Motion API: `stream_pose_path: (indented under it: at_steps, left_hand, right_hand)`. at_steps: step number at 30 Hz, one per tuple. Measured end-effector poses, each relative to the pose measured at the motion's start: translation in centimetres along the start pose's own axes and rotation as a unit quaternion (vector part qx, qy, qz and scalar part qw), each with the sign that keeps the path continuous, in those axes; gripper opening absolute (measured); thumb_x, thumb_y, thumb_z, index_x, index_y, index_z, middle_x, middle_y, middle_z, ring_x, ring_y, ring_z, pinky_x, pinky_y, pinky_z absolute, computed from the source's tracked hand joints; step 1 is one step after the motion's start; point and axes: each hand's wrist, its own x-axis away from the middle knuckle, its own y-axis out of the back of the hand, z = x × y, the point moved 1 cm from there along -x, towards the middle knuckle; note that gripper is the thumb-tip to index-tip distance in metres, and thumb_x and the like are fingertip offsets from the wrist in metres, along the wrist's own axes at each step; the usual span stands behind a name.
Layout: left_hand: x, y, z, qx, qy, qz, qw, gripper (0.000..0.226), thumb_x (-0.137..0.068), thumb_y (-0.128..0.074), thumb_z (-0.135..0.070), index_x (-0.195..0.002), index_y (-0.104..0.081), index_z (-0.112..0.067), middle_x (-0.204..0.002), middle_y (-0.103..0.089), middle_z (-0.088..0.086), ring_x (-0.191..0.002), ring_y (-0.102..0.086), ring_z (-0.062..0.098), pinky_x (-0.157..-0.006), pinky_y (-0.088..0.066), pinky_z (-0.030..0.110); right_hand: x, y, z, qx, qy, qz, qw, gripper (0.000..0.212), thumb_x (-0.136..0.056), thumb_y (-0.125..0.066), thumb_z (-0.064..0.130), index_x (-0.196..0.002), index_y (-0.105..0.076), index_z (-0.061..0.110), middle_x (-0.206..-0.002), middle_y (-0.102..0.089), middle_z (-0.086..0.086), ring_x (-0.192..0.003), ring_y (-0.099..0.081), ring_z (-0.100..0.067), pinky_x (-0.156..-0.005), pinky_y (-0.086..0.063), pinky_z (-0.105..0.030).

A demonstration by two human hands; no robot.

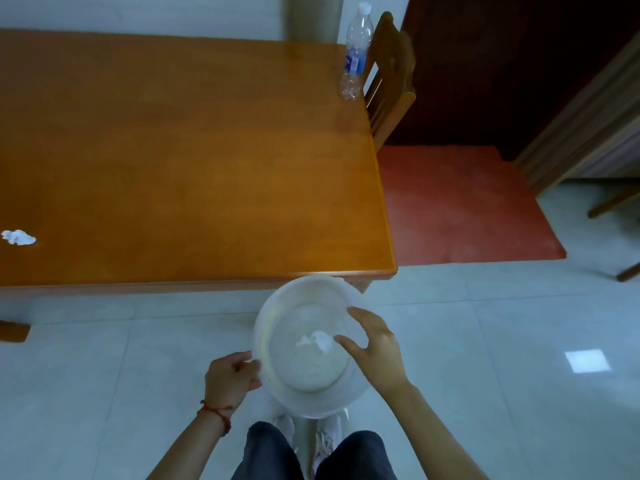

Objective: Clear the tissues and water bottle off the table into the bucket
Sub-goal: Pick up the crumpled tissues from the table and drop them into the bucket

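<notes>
While left hand (230, 377) grips the bucket (266, 327), tissue (317, 341) lies beneath right hand's (375, 348) spread fingers

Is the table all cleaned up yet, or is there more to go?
Not yet. One tissue already lies in the bucket. The left hand holds the bucket's rim, and the open right hand hovers over it. Still left on the table: another crumpled tissue at the left edge and the water bottle at the far corner.
</notes>
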Motion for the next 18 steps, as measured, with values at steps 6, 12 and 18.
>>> stream_pose_path:
  at_steps: [6,12,18]
  left_hand:
    - [0.8,-0.4,0.0,-0.012,-0.035,0.039,0.999,0.025,-0.075,-0.063,0.002,-0.064,-0.068,-0.02,-0.042,-0.062,-0.003,-0.052,-0.062,0.016,-0.051,-0.055,0.017]
    - [1.8,-2.3,0.3,-0.062,-0.06,0.102,0.991,0.029,-0.076,-0.06,0.004,-0.063,-0.069,-0.02,-0.045,-0.062,-0.003,-0.052,-0.062,0.015,-0.058,-0.059,0.027]
    - [3.2,-6.2,-0.2,-0.097,-0.069,0.156,0.981,0.019,-0.078,-0.059,0.005,-0.078,-0.069,-0.012,-0.041,-0.062,-0.006,-0.053,-0.061,0.015,-0.054,-0.057,0.02]
  right_hand:
    - [4.7,1.0,-3.2,0.003,-0.108,-0.13,0.986,0.05,-0.084,-0.06,0.037,-0.128,-0.051,0.016,-0.137,-0.049,-0.004,-0.127,-0.043,-0.02,-0.104,-0.035,-0.033]
    - [9.7,1.3,-6.7,-0.11,-0.255,-0.142,0.95,0.039,-0.089,-0.056,0.016,-0.127,-0.051,0.013,-0.111,-0.063,-0.002,-0.083,-0.06,-0.013,-0.065,-0.046,-0.013]
    - [14.0,2.5,-9.6,-0.132,-0.31,-0.202,0.92,0.028,-0.087,-0.057,0.008,-0.114,-0.062,0.007,-0.1,-0.066,-0.007,-0.064,-0.059,0.0,-0.059,-0.043,-0.002]
